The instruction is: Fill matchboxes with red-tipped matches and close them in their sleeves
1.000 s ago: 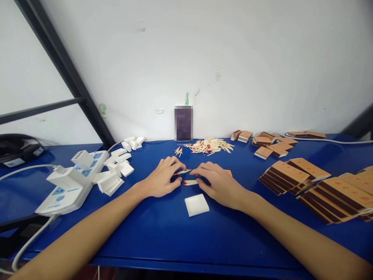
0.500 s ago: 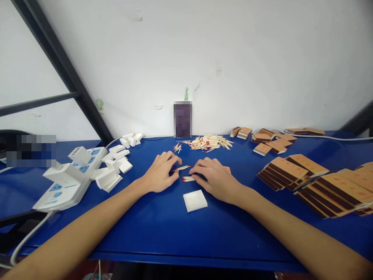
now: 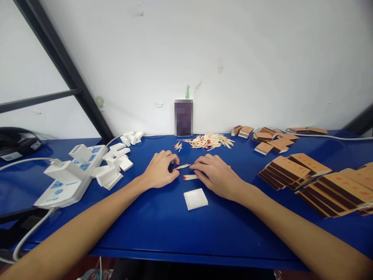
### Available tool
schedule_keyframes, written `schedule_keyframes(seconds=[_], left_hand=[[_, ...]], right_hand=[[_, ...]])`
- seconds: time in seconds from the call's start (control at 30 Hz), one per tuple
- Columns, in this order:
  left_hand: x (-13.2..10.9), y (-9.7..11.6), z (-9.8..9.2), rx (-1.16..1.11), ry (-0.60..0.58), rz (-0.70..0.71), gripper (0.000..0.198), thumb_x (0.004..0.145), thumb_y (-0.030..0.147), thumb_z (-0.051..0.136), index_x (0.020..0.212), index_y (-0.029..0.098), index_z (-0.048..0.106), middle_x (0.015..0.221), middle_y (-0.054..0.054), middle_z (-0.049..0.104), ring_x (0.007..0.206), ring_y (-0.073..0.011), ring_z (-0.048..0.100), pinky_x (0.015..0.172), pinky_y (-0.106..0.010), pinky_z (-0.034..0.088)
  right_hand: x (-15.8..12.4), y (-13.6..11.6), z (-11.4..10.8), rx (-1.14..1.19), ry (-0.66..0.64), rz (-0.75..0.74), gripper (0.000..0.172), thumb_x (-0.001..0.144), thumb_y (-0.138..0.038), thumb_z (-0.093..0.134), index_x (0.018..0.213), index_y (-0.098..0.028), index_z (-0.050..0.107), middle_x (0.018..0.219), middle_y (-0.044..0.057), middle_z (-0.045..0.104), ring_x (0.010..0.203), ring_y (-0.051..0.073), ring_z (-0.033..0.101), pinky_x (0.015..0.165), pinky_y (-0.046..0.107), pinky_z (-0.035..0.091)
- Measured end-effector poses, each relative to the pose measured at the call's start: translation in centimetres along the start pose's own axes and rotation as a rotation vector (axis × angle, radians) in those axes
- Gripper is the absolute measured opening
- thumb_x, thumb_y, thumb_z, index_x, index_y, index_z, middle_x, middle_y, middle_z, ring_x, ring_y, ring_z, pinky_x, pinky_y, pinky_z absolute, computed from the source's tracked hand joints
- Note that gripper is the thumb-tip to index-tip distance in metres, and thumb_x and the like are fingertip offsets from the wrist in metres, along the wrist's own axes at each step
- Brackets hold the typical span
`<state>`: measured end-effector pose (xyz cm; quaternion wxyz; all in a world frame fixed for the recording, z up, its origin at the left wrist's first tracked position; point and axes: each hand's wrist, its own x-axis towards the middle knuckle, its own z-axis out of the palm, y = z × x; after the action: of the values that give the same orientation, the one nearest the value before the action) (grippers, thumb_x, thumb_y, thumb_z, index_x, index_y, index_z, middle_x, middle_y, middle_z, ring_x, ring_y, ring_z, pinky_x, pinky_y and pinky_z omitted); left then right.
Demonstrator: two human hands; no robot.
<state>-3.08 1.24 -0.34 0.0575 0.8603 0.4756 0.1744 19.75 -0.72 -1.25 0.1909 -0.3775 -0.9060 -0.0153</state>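
Head: hands (image 3: pixel 161 170) slightly farther apart

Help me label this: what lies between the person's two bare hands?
Between the left hand and right hand, the head view shows thin, red-tipped wooden matches and, nearer the camera, a second match bunch, partly hidden by that right hand.

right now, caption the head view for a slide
Left hand and right hand flank a few matches on blue table.

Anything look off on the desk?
Slightly messy: the match pile near the wall is jumbled, sticks at different angles, with a small cluster lying apart on its left. The matches by the right hand look neatly aligned by comparison.
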Motion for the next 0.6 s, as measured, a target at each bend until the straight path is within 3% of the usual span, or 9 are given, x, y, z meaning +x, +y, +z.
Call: schedule_keyframes(seconds=[0.23, 0.37, 0.5, 0.6], left_hand=[[0.6, -1.2, 0.3, -0.173, 0.062, -0.042, 0.019, 0.08, 0.017, 0.042, 0.084, 0.02, 0.061, 0.076, -0.001, 0.06, 0.077, -0.0199, 0.054, 0.08, -0.038, 0.042], [0.6, -1.4, -0.2, -0.191, -0.015, -0.013, 0.02, 0.079, 0.018, 0.045, 0.086, 0.02, 0.064, 0.079, -0.001, 0.061, 0.077, -0.0186, 0.054, 0.08, -0.037, 0.042], [0.5, -2.1, -1.1, -0.24, -0.129, 0.07, 0.025, 0.079, 0.018, 0.047, 0.096, 0.019, 0.066, 0.08, -0.001, 0.058, 0.077, -0.0169, 0.054, 0.075, -0.032, 0.043], [0.6, -2.6, -1.3, -0.278, -0.152, 0.092, 0.024, 0.08, 0.018, 0.048, 0.097, 0.019, 0.065, 0.075, 0.0, 0.055, 0.07, -0.0146, 0.052, 0.07, -0.029, 0.043]], right_hand=[[2.1, 0.8, -0.6, -0.084, -0.046, -0.04, 0.028, 0.093, -0.014, 0.051, 0.116, -0.015, 0.066, 0.113, 0.011, 0.068, 0.103, 0.026, 0.058, 0.085, 0.039, 0.042], [3.0, 1.0, -0.6, -0.124, -0.116, -0.029, 0.022, 0.093, -0.019, 0.054, 0.108, -0.017, 0.069, 0.105, 0.01, 0.069, 0.098, 0.025, 0.06, 0.084, 0.039, 0.043], [3.2, 1.2, -0.3, -0.085, -0.123, -0.009, 0.018, 0.095, -0.021, 0.051, 0.095, -0.018, 0.069, 0.097, 0.008, 0.068, 0.092, 0.023, 0.06, 0.079, 0.036, 0.041], [3.0, 1.4, -0.2, -0.07, -0.113, 0.008, 0.018, 0.094, -0.02, 0.05, 0.088, -0.017, 0.066, 0.094, 0.008, 0.067, 0.089, 0.022, 0.059, 0.077, 0.035, 0.039]])
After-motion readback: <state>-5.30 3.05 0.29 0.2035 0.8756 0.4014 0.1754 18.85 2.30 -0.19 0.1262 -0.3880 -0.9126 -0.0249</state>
